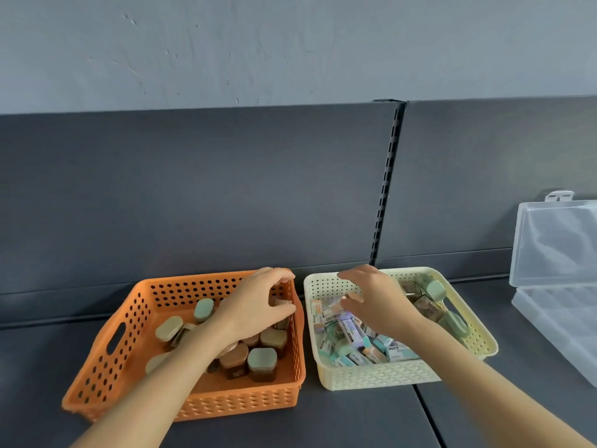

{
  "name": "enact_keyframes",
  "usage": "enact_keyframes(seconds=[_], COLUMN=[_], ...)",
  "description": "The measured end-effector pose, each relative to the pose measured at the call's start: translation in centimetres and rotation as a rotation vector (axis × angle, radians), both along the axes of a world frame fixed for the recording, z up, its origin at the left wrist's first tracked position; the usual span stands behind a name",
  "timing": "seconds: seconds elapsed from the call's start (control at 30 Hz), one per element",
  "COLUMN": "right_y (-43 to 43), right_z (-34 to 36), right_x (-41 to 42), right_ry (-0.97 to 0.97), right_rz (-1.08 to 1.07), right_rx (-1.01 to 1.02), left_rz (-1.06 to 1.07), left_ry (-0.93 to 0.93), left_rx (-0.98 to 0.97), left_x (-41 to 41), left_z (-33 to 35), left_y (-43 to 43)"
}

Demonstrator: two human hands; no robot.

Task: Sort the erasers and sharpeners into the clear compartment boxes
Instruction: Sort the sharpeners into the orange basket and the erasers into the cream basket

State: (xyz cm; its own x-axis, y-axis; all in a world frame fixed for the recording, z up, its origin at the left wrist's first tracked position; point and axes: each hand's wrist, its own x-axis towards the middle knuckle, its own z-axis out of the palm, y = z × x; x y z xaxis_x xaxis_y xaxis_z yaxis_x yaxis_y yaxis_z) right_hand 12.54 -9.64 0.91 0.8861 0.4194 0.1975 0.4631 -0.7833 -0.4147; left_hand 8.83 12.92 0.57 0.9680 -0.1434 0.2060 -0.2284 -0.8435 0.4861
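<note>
An orange basket [129,321] on the left holds several small sharpeners [262,362] with green, beige and brown caps. My left hand [255,305] reaches into its far right corner, thumb and fingers curled round a brown sharpener [281,302]. A cream basket [381,376] beside it holds several wrapped erasers [350,329] and a few sharpeners [433,289] along its right side. My right hand [374,302] hovers over the erasers with fingers loosely bent; nothing shows between them. A clear compartment box [549,321] lies at the far right, its lid [555,240] standing open.
Everything sits on a dark grey shelf [355,418] with a dark back panel [193,195] close behind the baskets. A slotted upright rail [386,185] runs up the panel. A seam in the shelf lies between the cream basket and the clear box.
</note>
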Motion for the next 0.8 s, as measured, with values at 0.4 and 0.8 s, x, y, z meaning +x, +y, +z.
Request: enact_keyframes(seconds=[0.4, 0.8], right_y=[-10.5, -14.4], right_z=[-1.2, -2.1], right_x=[1.2, 3.5], right_ry=[0.038, 0.060], right_rz=[-0.225, -0.258], right_rx=[0.006, 0.092], left_rz=[-0.159, -0.176], left_ry=[0.045, 0.123], left_rx=[0.002, 0.181], left_x=[3.4, 8.8], left_z=[-0.7, -2.9], left_y=[-8.8, -18.5])
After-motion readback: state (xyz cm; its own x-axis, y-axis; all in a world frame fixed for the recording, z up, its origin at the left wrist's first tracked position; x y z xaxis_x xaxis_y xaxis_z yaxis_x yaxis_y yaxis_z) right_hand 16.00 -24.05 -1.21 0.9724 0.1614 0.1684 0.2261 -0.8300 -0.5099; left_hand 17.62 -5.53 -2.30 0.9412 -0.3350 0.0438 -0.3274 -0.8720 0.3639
